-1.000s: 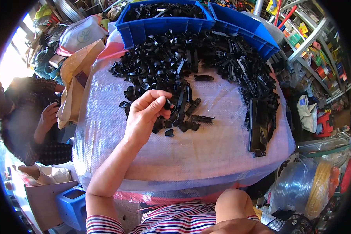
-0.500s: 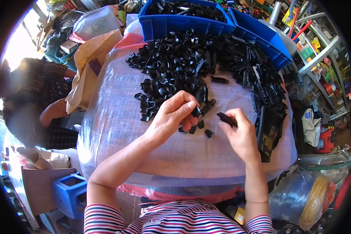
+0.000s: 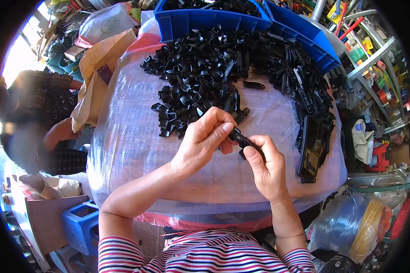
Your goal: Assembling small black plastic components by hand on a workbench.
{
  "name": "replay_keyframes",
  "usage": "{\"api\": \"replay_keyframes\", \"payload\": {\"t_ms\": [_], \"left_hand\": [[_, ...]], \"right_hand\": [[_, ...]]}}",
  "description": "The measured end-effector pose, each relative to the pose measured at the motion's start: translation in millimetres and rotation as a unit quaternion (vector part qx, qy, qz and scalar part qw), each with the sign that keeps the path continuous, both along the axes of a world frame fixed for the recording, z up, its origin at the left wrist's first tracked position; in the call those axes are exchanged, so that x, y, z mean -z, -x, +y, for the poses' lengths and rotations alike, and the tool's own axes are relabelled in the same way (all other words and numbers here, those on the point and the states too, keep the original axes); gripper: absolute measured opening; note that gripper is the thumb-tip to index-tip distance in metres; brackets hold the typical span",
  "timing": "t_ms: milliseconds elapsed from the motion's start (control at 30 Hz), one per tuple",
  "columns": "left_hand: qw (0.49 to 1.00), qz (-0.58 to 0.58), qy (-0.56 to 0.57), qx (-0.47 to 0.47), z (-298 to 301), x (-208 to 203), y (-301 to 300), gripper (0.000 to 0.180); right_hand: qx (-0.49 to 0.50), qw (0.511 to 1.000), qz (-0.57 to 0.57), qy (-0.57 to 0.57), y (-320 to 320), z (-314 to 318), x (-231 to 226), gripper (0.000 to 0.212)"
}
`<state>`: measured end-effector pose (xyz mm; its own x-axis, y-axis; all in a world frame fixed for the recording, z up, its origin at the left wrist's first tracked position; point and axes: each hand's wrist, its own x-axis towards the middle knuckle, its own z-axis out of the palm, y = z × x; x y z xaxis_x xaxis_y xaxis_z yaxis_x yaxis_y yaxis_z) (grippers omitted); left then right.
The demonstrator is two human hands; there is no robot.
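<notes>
Over the near middle of the covered table, my left hand and my right hand meet at their fingertips. Between them is a narrow black plastic part, tilted down to the right. My right thumb and fingers grip its lower end. My left thumb and forefinger pinch at its upper end, where a small black plastic piece seems to sit, mostly hidden by the fingers. Just beyond my left hand lies a heap of small curved black plastic pieces. A pile of long black plastic parts spreads farther right.
Two blue bins stand at the far edge, one holding black pieces. A dark rectangular tray lies right of my right hand. White woven sheeting covers the table. Another person sits at the left, beside a brown paper sack.
My right hand has moved left and brought its long black part against my left fingertips. My left hand has stayed nearly in place. The whole view has shifted slightly.
</notes>
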<state>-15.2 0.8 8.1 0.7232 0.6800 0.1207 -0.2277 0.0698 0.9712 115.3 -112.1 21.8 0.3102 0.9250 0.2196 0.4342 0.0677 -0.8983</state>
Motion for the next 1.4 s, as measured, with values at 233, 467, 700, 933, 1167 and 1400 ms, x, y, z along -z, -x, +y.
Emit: {"api": "replay_keyframes", "payload": {"t_ms": [233, 467, 700, 933, 1167, 1400], "left_hand": [[0.975, 0.08, -0.191, -0.084, -10.2, -8.0, 3.1, 0.011], [0.997, 0.003, 0.022, -0.069, -27.8, -7.4, 9.4, 0.019], [0.906, -0.251, 0.324, -0.106, -17.4, -2.1, 34.3, 0.029], [0.839, 0.322, -0.377, -0.224, -21.0, 33.0, 21.3, 0.016], [0.827, 0.33, -0.422, -0.171, -22.9, 34.9, 21.2, 0.014], [0.995, 0.102, -0.002, -0.012, -37.3, 4.2, 10.1, 0.01]], "right_hand": [[-0.012, 1.0, -0.023, 0.018, 8.7, 4.5, 2.6, 0.02], [-0.01, 0.998, 0.024, -0.05, 29.3, 16.5, 4.5, 0.02], [-0.08, 0.913, -0.39, -0.095, -44.6, 57.0, 15.4, 0.02], [-0.115, 0.93, -0.35, -0.004, -45.1, 44.7, 19.4, 0.02], [-0.084, 0.984, 0.145, -0.067, -33.8, -3.8, -3.2, 0.013], [-0.013, 0.985, 0.126, -0.115, -8.0, -18.0, 5.4, 0.012]]}}
